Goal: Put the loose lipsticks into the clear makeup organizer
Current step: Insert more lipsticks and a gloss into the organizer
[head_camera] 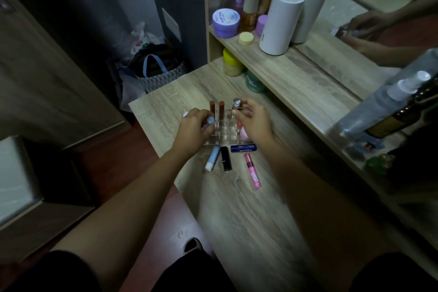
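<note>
Hands are seen mid-frame over a clear acrylic grid organizer (220,131): left hand (193,129) grips a blue-capped tube (210,121), right hand (254,121) a silver-capped tube (237,103); four loose tubes (225,158) are scattered just below.

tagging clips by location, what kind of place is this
Most likely a bedroom dressing table: a mirror behind a shelf of skincare bottles and jars, and a clear makeup organizer holding lipsticks on the wooden tabletop.

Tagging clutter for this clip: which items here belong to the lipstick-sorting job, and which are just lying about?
Job:
clear organizer
two red lipsticks standing in it
blue-capped tube in left hand
silver-capped tube in right hand
loose: pale blue tube, black tube, Nivea stick, pink tube

Lying about:
purple jar
white cylinder
spray bottle
</note>
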A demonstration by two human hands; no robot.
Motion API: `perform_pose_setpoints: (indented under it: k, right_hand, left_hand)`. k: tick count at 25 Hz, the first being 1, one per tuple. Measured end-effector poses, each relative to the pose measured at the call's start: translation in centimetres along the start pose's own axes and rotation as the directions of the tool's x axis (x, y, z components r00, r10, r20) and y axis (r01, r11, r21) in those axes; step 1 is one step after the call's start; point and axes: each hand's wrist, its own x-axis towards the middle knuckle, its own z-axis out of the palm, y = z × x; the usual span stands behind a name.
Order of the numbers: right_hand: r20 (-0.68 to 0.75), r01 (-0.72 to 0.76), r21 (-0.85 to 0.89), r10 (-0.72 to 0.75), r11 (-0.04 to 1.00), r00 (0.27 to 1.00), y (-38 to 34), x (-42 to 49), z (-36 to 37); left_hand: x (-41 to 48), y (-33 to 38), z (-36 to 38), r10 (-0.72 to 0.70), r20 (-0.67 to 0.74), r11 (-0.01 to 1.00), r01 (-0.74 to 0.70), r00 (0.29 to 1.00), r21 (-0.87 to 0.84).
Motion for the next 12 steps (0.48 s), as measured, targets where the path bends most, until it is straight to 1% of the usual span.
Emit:
perform_pose_setpoints:
  k: [4,6,10,12]
  right_hand:
    - [-0.015,-0.011,-0.041,0.01,0.999,1.0,0.6,0.4,0.4]
    - [-0.01,-0.01,-0.056,0.01,0.998,1.0,0.5,0.7,0.4]
    - [0.05,-0.008,-0.09,0.013,0.996,0.999,0.5,1.0,-0.1]
    - [0.052,-0.008,-0.092,0.013,0.996,0.999,0.2,0.7,-0.9]
  left_hand:
    - [0.4,-0.2,0.6,-0.094,-0.029,0.989,0.09,0.995,-0.116]
    - [0.6,-0.3,0.9,-0.126,-0.031,0.984,0.121,0.992,-0.13]
    - [0.8,-0.2,1.2,-0.173,-0.042,0.974,0.164,0.984,-0.159]
    - [0.2,0.3,1.1,-0.21,-0.1,0.959,0.185,0.973,-0.215]
